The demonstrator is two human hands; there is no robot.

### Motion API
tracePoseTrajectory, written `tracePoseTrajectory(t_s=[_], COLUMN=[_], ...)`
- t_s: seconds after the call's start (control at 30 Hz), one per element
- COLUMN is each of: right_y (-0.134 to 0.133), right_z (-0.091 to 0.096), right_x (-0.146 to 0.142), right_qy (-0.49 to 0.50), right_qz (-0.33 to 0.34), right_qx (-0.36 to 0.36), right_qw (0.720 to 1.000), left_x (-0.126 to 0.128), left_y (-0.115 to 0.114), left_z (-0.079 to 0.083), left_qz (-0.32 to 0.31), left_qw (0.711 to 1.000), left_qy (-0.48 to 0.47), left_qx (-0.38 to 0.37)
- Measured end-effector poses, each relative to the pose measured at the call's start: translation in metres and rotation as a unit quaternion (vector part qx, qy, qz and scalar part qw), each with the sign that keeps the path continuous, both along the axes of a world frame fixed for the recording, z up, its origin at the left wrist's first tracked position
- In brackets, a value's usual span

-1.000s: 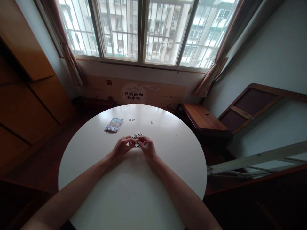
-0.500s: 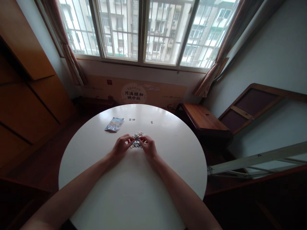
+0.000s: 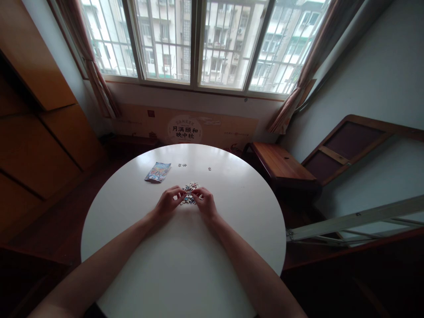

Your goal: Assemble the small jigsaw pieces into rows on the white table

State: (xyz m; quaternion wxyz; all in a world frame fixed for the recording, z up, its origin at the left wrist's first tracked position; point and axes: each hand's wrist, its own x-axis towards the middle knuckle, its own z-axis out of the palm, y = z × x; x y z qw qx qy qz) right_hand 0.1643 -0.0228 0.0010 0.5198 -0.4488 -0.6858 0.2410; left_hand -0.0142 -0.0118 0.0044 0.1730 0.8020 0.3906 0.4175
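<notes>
A small heap of jigsaw puzzle pieces [image 3: 190, 187] lies near the middle of a round white table [image 3: 185, 265]. My left hand [image 3: 169, 201] rests at the heap's left side with its fingers curled in a pinch on pieces there. My right hand [image 3: 206, 202] sits at the heap's right side, fingers curled and pinching at pieces too. The fingertips of both hands nearly meet over the near edge of the heap. Which single pieces they hold is too small to tell.
A colourful printed packet [image 3: 158, 172] lies on the table at the far left. A few stray pieces [image 3: 182, 165] and another stray piece [image 3: 210, 168] lie beyond the heap. A wooden bench [image 3: 281, 165] stands at the right, cabinets [image 3: 39, 132] at the left, and a window [image 3: 198, 42] ahead.
Both hands have stayed at the heap, with only small finger movements among the pieces. The heap looks slightly rearranged near the fingertips.
</notes>
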Motion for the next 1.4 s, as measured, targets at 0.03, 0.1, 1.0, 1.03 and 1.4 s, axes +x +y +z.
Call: tracePoseTrajectory(t_s=[0.03, 0.1, 1.0, 1.03, 1.4], right_y=[0.0, 0.0001, 0.0006, 0.0005, 0.0006], right_z=[0.0001, 0.0001, -0.0019, -0.0018, -0.0019], right_x=[0.0, 0.0001, -0.0003, -0.0003, -0.0006], right_qy=[0.0, -0.002, -0.005, -0.005, -0.006], right_qz=[0.0, -0.002, 0.004, 0.004, 0.008], right_qx=[0.0, 0.0, 0.002, 0.003, -0.004], right_qw=[1.0, 1.0, 1.0, 1.0, 1.0], left_x=[0.0, 0.0001, -0.0002, -0.0001, -0.0005], left_y=[0.0002, 0.0007, -0.0006, -0.0006, -0.0003], left_z=[-0.0002, -0.0012, 0.0008, 0.001, 0.0003], left_qz=[0.003, 0.008, 0.007, 0.007, 0.012], left_qw=[1.0, 1.0, 1.0, 1.0, 1.0], left_qy=[-0.002, -0.008, -0.018, -0.019, -0.023], left_qx=[0.0, 0.002, 0.0, 0.001, 0.008])
